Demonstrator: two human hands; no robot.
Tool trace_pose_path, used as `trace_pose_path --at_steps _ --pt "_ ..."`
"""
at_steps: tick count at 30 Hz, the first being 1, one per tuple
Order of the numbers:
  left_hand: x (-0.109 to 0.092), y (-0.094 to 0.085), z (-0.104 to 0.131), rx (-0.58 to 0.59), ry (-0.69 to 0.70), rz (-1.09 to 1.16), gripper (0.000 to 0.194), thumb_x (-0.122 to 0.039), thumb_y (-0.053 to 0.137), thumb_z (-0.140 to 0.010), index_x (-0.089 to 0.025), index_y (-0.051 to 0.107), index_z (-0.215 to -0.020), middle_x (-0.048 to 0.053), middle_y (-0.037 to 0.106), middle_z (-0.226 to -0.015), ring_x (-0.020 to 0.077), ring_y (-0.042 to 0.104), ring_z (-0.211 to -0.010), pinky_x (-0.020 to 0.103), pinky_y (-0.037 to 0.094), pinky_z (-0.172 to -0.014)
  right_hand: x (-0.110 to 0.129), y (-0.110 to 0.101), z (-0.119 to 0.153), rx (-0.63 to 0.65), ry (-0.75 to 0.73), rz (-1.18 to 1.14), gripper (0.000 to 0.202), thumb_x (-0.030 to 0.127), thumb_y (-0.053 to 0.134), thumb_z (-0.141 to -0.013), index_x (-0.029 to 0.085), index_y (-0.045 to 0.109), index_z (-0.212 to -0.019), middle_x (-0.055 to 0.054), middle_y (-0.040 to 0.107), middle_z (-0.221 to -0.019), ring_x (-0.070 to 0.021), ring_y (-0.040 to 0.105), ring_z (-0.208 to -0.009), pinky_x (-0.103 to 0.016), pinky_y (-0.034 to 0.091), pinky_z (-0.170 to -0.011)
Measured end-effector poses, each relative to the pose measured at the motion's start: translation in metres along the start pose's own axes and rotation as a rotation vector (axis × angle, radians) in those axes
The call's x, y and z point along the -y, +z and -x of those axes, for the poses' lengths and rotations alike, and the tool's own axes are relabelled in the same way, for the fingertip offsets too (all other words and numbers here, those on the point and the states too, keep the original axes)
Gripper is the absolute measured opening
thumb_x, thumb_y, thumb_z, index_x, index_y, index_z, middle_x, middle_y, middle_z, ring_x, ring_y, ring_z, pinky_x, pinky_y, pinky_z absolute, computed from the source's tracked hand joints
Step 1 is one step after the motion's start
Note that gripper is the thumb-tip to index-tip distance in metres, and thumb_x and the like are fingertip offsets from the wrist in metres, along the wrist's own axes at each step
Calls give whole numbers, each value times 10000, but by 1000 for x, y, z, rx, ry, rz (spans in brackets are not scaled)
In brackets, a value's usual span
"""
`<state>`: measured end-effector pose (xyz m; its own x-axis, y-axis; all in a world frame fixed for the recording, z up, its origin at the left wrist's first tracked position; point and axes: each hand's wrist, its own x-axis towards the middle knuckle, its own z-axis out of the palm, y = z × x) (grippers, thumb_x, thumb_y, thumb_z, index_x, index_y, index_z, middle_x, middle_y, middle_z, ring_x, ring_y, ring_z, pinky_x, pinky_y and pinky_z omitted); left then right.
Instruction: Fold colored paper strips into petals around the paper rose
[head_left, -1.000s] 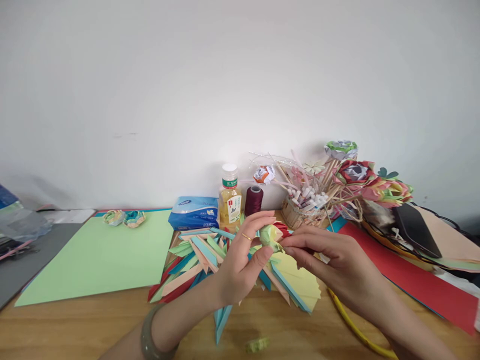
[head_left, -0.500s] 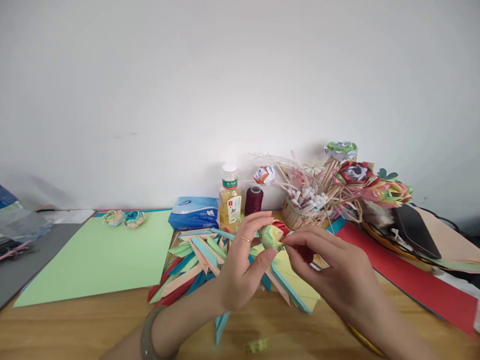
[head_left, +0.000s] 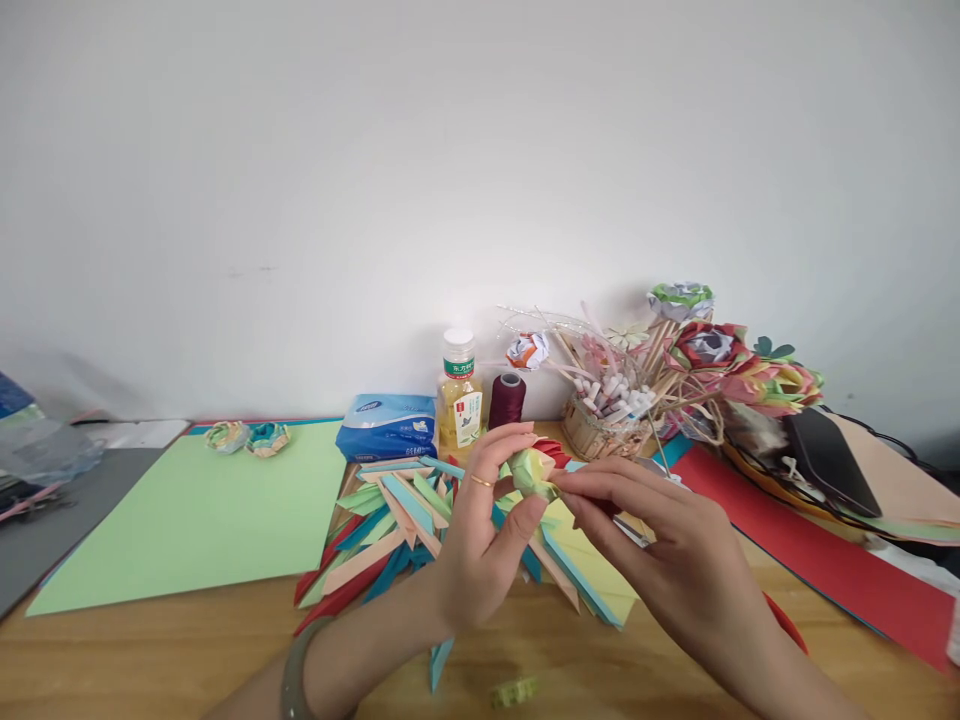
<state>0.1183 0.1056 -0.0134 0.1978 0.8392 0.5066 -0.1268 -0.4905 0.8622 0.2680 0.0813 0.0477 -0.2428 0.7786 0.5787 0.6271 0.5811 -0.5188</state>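
"Where is the workpiece?"

"Raised above the brown wooden desk (head_left: 150, 660) — a rounded, folded paper flower in pale green and yellow (head_left: 529, 474), with red folds showing behind it. The left hand (head_left: 480, 540) cups it, thumb at the lower edge; the right hand (head_left: 667, 535) pinches its right-hand edge."

"Progress?"

"Body rounded and layered; I judge the pinched edge unfinished. Two small multicoloured paper rosettes (head_left: 268, 439) sit formed on the light-green paper sheet (head_left: 195, 520). A heap of folded red, blue, peach and green paper strips (head_left: 375, 553) lies loose, apparently unassembled."

"Obstructions?"

"That heap — it crowds the desk around the hands. Behind stand a blue plastic tissue pack (head_left: 386, 425), a white-capped bottle of yellow liquid (head_left: 460, 400) and a maroon thread spool (head_left: 507, 400). None touches the flower."
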Motion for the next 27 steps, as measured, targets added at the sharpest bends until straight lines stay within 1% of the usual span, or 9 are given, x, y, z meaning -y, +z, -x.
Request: trace_pose_path --at_steps 5,9,15,19,23,27 --pt "1 -1 1 10 70 -24 339 -248 476 -906 -283 454 -1242 78 404 -1361 248 382 -1277 398 359 -1040 1 -3 -2 42 93 -92 136 221 564 -849 217 693 -806 -36 727 -777 -161 678 -678 -237 544 -595" --pt "2 -4 0 71 127 -27 363 -232 477 -901 -290 441 -1257 89 386 -1362 255 402 -1253 399 398 -999 -1 -6 -3 113 85 -126 113 197 594 -834 213 681 -764 -17 710 -731 -140 654 -648 -218 525 -593" --pt "4 -8 -4 144 225 -47 381 -255 476 -891 -280 436 -1270 99 407 -1333 277 410 -1239 457 371 -1015 -2 -11 -2 156 61 -105 140 243 594 -848 217 667 -730 -9 687 -689 -137 626 -613 -229 502 -564" --pt "3 -10 -5 178 235 -54 380 -252 481 -888 -273 437 -1265 104 413 -1330 279 410 -1241 466 355 -1031 0 -11 -1 167 67 -84 189 271 565 -872 223 658 -714 -10 666 -664 -134 598 -566 -230 488 -528" --pt "2 -11 -6 193 239 -38 379 -245 483 -887 -271 434 -1262 104 410 -1329 278 415 -1240 468 361 -1031 0 -10 2 171 53 -64 178 221 546 -884 221 645 -736 -4 655 -697 -123 592 -584 -217 464 -518" --pt "2 -11 -5 219 241 -28 382 -244 473 -892 -272 424 -1270 103 405 -1334 274 417 -1242 471 363 -1033 0 -10 4 144 32 -59 174 191 553 -878 211 631 -724 -1 652 -702 -122 599 -613 -218 463 -552"
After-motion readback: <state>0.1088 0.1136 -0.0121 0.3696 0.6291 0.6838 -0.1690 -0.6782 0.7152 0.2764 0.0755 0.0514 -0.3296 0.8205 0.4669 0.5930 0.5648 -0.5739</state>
